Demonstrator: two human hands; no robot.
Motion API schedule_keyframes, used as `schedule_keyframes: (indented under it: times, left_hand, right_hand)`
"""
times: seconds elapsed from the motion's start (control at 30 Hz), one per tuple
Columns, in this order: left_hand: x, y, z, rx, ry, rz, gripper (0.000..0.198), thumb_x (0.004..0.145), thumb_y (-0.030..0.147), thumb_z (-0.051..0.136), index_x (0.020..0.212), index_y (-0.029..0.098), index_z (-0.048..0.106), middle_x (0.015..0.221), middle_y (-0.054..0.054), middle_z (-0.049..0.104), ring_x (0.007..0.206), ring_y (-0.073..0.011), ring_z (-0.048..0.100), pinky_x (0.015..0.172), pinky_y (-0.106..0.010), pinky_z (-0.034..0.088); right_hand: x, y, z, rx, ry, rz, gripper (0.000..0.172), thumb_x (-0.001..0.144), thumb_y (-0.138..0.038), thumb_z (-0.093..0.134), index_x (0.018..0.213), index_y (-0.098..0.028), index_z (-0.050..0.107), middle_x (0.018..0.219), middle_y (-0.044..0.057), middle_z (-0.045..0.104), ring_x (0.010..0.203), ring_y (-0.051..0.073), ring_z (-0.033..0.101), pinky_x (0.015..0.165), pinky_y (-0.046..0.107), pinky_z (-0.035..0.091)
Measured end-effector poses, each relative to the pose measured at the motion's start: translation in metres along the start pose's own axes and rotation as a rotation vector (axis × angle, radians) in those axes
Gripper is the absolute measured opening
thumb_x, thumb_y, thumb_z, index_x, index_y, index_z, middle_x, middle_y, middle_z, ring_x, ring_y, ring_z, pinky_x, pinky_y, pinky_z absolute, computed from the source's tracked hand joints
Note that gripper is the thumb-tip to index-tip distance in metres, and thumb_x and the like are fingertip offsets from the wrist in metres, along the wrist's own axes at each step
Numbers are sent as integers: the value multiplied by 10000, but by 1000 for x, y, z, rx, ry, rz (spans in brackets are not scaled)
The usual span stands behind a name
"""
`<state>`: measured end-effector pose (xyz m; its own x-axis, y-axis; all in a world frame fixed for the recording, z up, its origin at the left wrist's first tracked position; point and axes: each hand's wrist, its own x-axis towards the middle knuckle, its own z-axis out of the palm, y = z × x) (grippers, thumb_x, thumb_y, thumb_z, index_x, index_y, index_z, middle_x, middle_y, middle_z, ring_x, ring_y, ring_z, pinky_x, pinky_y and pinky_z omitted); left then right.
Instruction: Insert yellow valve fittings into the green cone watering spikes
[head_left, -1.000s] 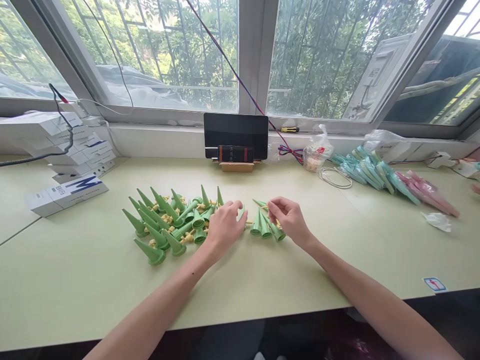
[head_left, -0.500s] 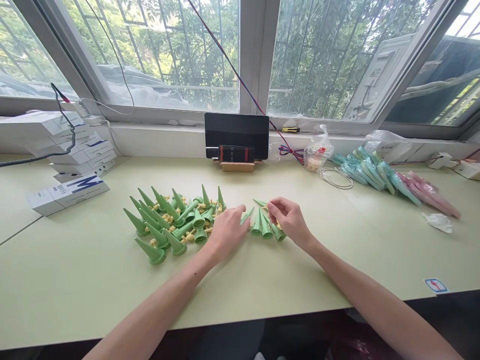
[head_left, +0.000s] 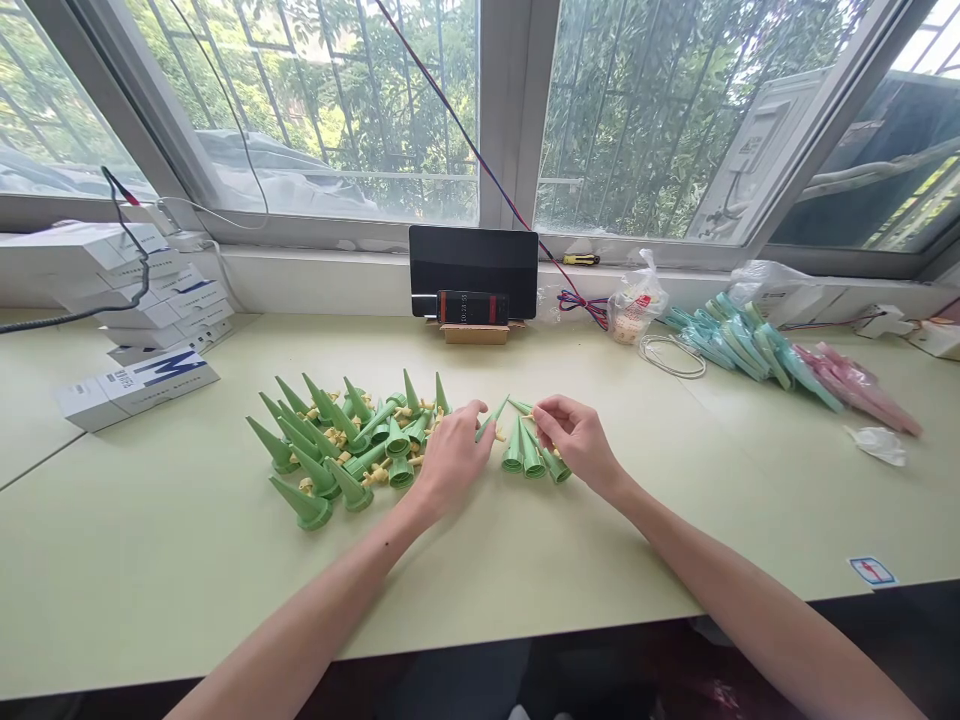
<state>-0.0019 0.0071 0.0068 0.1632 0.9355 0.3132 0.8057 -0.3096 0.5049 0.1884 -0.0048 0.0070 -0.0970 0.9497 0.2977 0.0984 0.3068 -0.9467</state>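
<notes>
My left hand is closed round a green plastic watering spike, its pointed end sticking out to the upper right. The fingers hide its wide end. Just right of it, my right hand pinches another green spike whose tip shows past the fingertips; the rest is covered. Between and below the hands, a few green cones lie side by side, open ends toward me. Left of my left hand spreads a heap of green spikes with small yellow valves among them.
A tablet and a phone lean on a cardboard stand at the back. White boxes are at the left. Toward the right lie a knotted plastic bag, a coiled white cable, and teal and pink packets.
My left hand has shifted slightly, and the spike in it has lifted so its tip points higher and further right. My right hand has barely moved.
</notes>
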Motion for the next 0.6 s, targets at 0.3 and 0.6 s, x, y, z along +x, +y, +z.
schedule_keyframes:
  times: [0.3, 0.6]
  left_hand:
    - [6, 4, -7, -675, -151, -205, 361, 889, 505, 542, 895, 172, 683, 644, -9, 599, 545, -126, 503, 534, -252, 373]
    - [8, 8, -13, -1205, -417, -355, 410, 791, 537, 697, 891, 139, 673, 607, 54, 361, 461, -33, 246, 454, -209, 180]
  right_hand:
    - [-1, -1, 1, -11, -11, -2, 266, 893, -436, 622, 814, -182, 603, 627, -18, 546, 538, 120, 521, 514, 251, 433]
    - [-1, 2, 0, -7, -22, -16, 249, 902, -425, 611, 831, -186, 604, 637, -16, 554, 541, 122, 529, 508, 249, 438]
